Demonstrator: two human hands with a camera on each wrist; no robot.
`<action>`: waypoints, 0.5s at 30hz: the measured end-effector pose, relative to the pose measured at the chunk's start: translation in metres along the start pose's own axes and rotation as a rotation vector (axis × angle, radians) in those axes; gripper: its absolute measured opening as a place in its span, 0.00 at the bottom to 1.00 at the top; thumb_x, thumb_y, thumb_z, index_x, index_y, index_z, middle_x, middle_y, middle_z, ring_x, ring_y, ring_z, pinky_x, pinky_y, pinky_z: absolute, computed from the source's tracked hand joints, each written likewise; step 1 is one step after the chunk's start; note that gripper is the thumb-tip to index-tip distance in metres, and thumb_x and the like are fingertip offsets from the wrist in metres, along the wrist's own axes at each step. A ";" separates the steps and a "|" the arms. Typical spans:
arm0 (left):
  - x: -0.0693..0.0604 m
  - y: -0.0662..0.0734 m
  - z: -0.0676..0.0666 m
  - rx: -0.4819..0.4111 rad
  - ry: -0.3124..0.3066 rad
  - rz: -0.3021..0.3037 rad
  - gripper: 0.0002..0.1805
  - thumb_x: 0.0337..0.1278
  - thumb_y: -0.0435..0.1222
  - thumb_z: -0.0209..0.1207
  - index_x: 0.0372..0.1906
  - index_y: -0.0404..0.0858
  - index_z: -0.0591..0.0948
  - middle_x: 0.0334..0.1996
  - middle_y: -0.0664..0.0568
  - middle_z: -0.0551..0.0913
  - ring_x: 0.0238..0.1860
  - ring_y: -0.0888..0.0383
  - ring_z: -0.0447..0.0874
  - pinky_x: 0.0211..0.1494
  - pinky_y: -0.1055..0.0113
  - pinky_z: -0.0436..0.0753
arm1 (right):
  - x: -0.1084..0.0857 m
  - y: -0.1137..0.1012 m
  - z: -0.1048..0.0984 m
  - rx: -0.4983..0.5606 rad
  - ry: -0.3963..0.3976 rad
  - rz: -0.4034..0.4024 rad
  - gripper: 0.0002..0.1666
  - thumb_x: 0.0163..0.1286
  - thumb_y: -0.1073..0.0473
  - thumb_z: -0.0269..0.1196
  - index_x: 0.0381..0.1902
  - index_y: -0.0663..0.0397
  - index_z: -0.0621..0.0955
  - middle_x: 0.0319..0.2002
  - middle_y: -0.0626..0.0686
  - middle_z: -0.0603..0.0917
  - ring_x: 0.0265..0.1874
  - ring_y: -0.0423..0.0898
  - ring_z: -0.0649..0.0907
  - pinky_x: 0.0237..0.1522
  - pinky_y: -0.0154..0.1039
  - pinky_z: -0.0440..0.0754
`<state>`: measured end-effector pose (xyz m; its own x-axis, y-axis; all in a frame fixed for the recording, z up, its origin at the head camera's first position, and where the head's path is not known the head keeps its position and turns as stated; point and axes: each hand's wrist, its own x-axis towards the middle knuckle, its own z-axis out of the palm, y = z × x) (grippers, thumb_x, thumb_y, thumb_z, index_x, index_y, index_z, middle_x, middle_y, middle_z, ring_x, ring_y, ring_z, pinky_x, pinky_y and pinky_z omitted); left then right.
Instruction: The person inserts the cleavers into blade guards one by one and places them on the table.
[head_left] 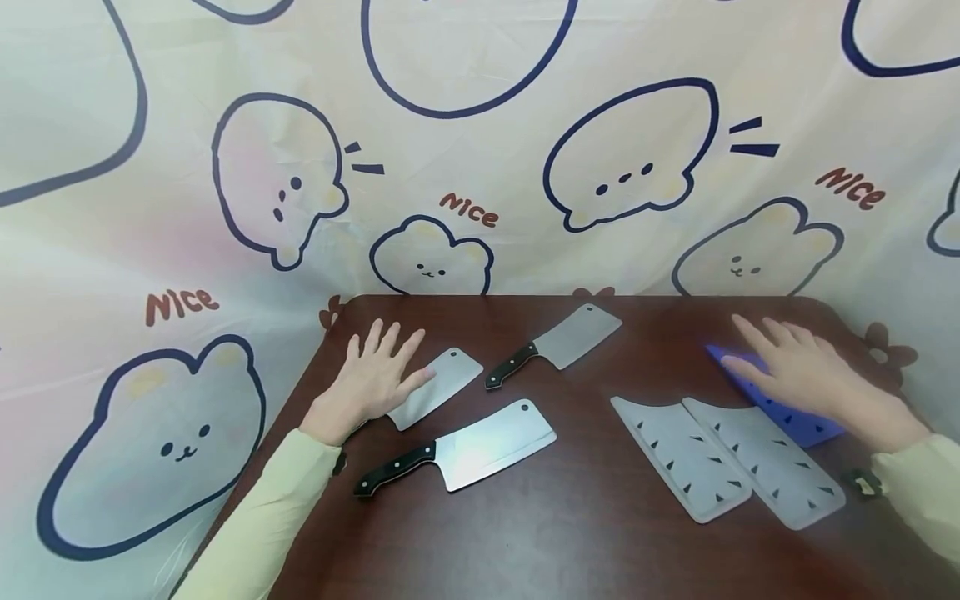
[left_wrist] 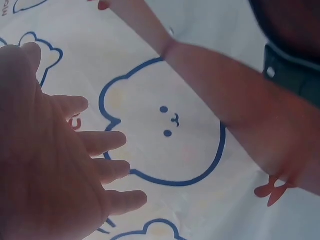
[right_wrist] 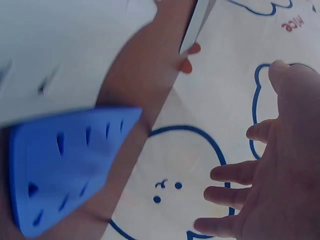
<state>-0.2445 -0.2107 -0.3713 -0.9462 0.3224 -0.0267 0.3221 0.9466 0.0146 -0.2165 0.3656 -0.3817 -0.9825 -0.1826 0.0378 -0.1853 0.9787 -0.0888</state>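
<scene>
My left hand [head_left: 371, 379], fingers spread, is held out over a cleaver [head_left: 450, 379] whose handle it mostly hides in the head view. Another cleaver [head_left: 498, 446] with a black riveted handle lies nearer the front, and a third cleaver [head_left: 577, 335] lies farther back. On the right side, my right hand [head_left: 806, 371] extends over a blue slotted plastic sheet, probably a blade cover [head_left: 806, 427], hiding part of it. Two whitish covers of the same sort, a left one [head_left: 686, 458] and a right one [head_left: 772, 462], lie beside it. Neither hand holds anything.
A dark brown table [head_left: 570, 542] carries all these things. Behind and to the left hangs a pale cloth [head_left: 510, 150] printed with cartoon bears and the word "Nice". The table's back edge meets the cloth.
</scene>
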 end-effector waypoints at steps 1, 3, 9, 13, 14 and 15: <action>-0.001 0.000 0.002 -0.003 -0.001 0.003 0.43 0.66 0.66 0.40 0.79 0.49 0.51 0.77 0.36 0.50 0.78 0.33 0.37 0.72 0.29 0.44 | -0.001 -0.003 0.002 0.015 0.004 -0.012 0.54 0.69 0.28 0.49 0.79 0.52 0.46 0.71 0.76 0.57 0.66 0.79 0.58 0.61 0.78 0.54; -0.004 0.001 0.006 -0.008 -0.004 0.006 0.43 0.66 0.66 0.41 0.79 0.49 0.51 0.77 0.36 0.51 0.78 0.33 0.38 0.72 0.30 0.45 | -0.003 -0.008 0.007 0.040 0.009 -0.031 0.56 0.67 0.27 0.51 0.79 0.51 0.47 0.71 0.74 0.58 0.66 0.78 0.58 0.59 0.78 0.57; -0.011 0.003 0.016 -0.020 -0.010 0.009 0.42 0.67 0.65 0.43 0.78 0.49 0.53 0.76 0.36 0.54 0.77 0.33 0.42 0.72 0.30 0.48 | -0.010 -0.020 0.019 0.099 -0.002 -0.060 0.60 0.62 0.25 0.56 0.79 0.50 0.49 0.70 0.72 0.61 0.65 0.76 0.61 0.54 0.78 0.65; -0.017 0.007 0.022 -0.020 -0.004 0.023 0.42 0.66 0.65 0.45 0.78 0.49 0.55 0.75 0.36 0.57 0.77 0.33 0.45 0.71 0.31 0.52 | -0.013 -0.030 0.024 0.137 -0.018 -0.073 0.60 0.61 0.26 0.58 0.78 0.51 0.50 0.69 0.72 0.62 0.64 0.75 0.62 0.52 0.77 0.68; -0.018 0.008 0.023 -0.018 0.001 0.026 0.42 0.65 0.64 0.45 0.77 0.48 0.56 0.75 0.36 0.58 0.77 0.33 0.46 0.71 0.31 0.52 | -0.014 -0.032 0.025 0.147 -0.022 -0.077 0.60 0.61 0.26 0.59 0.78 0.52 0.50 0.69 0.73 0.62 0.64 0.75 0.62 0.52 0.77 0.69; -0.020 0.008 0.024 -0.017 0.003 0.029 0.42 0.65 0.64 0.46 0.77 0.48 0.56 0.75 0.36 0.58 0.76 0.33 0.46 0.71 0.31 0.53 | -0.014 -0.034 0.026 0.161 -0.027 -0.080 0.60 0.61 0.26 0.59 0.78 0.52 0.51 0.69 0.72 0.62 0.63 0.74 0.63 0.51 0.76 0.69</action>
<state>-0.2226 -0.2092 -0.3942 -0.9366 0.3497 -0.0229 0.3489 0.9366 0.0322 -0.1968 0.3324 -0.4047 -0.9642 -0.2640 0.0242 -0.2617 0.9337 -0.2445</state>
